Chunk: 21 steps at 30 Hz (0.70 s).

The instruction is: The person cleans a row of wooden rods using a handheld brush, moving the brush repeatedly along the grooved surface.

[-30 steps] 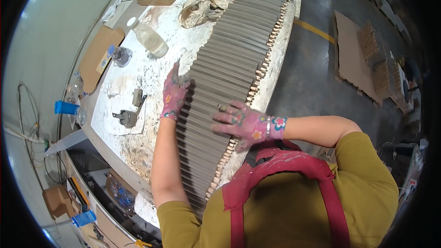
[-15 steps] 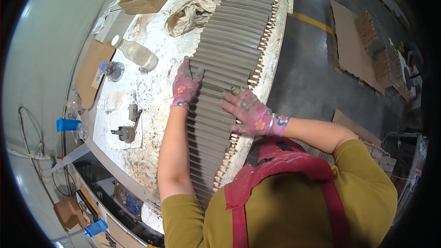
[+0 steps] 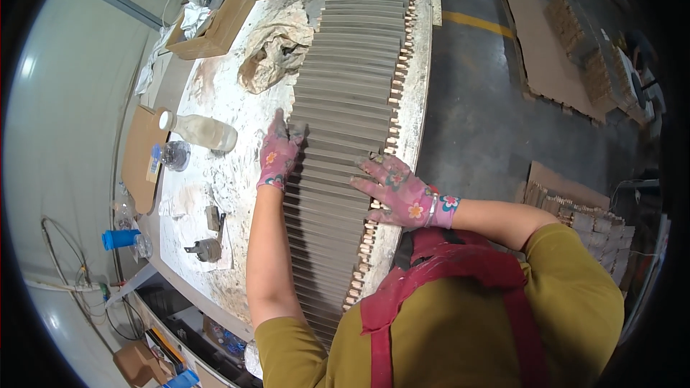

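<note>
A long row of narrow grey metal strips (image 3: 352, 65) lies side by side on a white, stained worktable (image 3: 233, 205), running from the person's front toward the table's far end; the copper-coloured end pieces (image 3: 393, 118) line its right margin. The left hand (image 3: 279, 154), in a pink floral glove, is at the row's left edge, its fingers extended and parted, clasping nothing visible. The right hand (image 3: 395, 188) (gloved to match, with a pale band at the wrist) lies over the right margin, its fingers spread and released; whether the fingertips press on the strips or hover just above cannot be told. Left of the row, from far to near: an open cardboard box (image 3: 223, 29); a crumpled beige cloth (image 3: 266, 57), close against the strips; a white-capped bottle (image 3: 208, 133) with a smaller, blue-capped clear bottle (image 3: 176, 156) just beside it; a small grey block (image 3: 213, 218); and a dark round tool (image 3: 208, 250). Right of the table, a yellow line (image 3: 478, 24) crosses the grey floor (image 3: 467, 86).
</note>
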Motion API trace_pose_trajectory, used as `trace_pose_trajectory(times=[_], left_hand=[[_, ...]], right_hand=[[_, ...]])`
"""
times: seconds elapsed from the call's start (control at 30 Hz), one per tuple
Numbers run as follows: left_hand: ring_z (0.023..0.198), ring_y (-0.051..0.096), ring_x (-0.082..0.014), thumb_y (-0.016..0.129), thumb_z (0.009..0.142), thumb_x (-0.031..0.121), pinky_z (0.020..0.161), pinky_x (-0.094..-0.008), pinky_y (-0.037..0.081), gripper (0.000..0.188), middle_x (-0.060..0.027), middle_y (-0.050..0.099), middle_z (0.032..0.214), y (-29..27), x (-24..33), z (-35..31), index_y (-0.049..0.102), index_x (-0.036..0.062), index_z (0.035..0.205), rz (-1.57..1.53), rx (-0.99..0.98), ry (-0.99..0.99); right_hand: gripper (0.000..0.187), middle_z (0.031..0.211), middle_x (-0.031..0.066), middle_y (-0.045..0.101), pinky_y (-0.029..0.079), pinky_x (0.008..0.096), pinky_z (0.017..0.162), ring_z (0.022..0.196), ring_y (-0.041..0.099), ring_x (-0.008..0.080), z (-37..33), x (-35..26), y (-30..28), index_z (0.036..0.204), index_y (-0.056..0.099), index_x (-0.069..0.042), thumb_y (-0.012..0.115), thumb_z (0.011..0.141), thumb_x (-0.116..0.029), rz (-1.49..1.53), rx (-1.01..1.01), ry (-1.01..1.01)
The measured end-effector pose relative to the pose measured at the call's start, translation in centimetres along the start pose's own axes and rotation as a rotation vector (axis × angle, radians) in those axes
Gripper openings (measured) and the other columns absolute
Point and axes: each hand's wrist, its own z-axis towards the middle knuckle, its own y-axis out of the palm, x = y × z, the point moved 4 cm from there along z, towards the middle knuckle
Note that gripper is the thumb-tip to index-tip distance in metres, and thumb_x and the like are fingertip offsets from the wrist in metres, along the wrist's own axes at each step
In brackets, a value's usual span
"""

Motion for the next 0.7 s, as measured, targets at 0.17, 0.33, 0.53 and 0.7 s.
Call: trace_pose_trajectory(times=[0.17,0.33,0.53,0.7], left_hand=[[0.127,0.046,-0.0392,0.055,0.091,0.035,0.105,-0.0385,0.037,0.068,-0.0244,0.043,0.142,-0.5,5.6,-0.1,0.030,0.0047,0.146,0.059,-0.068,-0.031],[0.109,0.058,-0.0243,0.058,0.090,0.027,0.090,-0.0314,0.047,0.062,-0.0172,0.048,0.139,-0.9,2.5,4.7,0.036,0.0067,0.145,-0.349,0.023,-0.001],[0.084,0.064,-0.0171,0.063,0.088,0.029,0.075,-0.0266,0.051,0.072,-0.0165,0.043,0.142,1.1,7.4,5.8,0.030,0.0033,0.147,-0.310,-0.083,-0.043],[0.134,0.038,-0.0324,0.059,0.090,0.037,0.109,-0.0346,0.031,0.074,-0.0214,0.037,0.146,1.1,6.0,7.1,0.028,-0.0002,0.146,-0.094,-0.051,0.009]], right_hand=[[0.066,0.145,0.0225,0.034,0.028,0.0487,0.110,0.133,0.035,0.0397,-0.7,3.3,-1.5,0.142,0.038,-0.011,0.061,0.087,-0.037,0.187,0.209,0.180],[0.067,0.143,0.0239,0.036,0.029,0.0477,0.110,0.134,0.034,0.0401,-0.1,3.7,-2.1,0.142,0.036,-0.008,0.063,0.087,-0.033,0.146,0.102,0.170],[0.072,0.147,0.0268,0.029,0.026,0.0455,0.112,0.137,0.027,0.0430,0.5,8.4,-0.4,0.144,0.028,0.000,0.061,0.089,-0.033,0.428,0.335,0.456],[0.080,0.149,0.0289,0.022,0.024,0.0433,0.114,0.139,0.024,0.0425,0.4,7.0,0.5,0.147,0.020,0.002,0.060,0.090,-0.037,0.317,0.308,0.433]])
